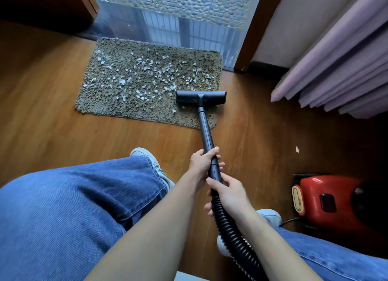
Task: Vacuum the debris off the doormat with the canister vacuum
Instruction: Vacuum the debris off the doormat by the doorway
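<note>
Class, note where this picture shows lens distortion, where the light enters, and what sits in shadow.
Head view: wide-angle bending tilts the door frame and curtain at the edges; daylight enters through the glass beyond the doormat; the top-left corner and the red canister lie in shadow.

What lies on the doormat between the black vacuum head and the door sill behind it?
In the head view, only scattered pale debris on the doormat pile lies between the vacuum head and the door sill.

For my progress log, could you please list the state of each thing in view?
Doormat: flat, strewn with debris.
Debris: scattered, mostly not yet vacuumed.
Floor head: resting on doormat's right end.
Left hand: grips wand.
Right hand: grips wand's handle end.
Canister vacuum: standing at right.
</note>
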A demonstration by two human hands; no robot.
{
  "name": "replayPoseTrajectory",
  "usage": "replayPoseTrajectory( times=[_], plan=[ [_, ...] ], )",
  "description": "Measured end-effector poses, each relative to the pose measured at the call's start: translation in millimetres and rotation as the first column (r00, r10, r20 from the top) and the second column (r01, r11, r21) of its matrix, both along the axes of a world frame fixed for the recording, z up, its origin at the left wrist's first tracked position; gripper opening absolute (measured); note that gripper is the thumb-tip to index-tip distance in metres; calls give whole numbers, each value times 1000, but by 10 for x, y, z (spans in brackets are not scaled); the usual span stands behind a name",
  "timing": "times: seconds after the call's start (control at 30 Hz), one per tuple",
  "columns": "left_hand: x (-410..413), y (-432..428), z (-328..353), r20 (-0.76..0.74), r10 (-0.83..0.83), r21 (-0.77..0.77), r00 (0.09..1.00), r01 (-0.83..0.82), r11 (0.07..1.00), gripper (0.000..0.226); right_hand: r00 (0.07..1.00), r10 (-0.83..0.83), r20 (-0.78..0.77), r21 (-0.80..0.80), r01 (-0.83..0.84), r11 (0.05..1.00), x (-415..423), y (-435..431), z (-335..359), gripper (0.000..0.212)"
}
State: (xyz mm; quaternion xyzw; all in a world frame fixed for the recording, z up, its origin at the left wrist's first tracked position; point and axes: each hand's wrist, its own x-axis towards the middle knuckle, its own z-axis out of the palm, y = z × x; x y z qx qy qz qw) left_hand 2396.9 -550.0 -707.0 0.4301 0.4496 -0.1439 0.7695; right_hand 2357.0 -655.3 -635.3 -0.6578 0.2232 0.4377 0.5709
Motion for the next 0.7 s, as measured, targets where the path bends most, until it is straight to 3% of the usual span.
replayPoseTrajectory(
  times=[0.13,0.33,0.7],
  plan=[
    [-34,-23,5,21,8,5,1000,-8,1000,15,1000,8,-8,-23,-8,1000,14,-4,-29,21],
    [-279,-132,36,-29,-26,47,999,27,999,12,999,34,-3,-30,-34,999,-212,-129,72,7],
    [-853,-306,178,-51,-4,80,999,8,997,10,985,166,54,-75,-162,984,-745,-323,173,10]
  ],
)
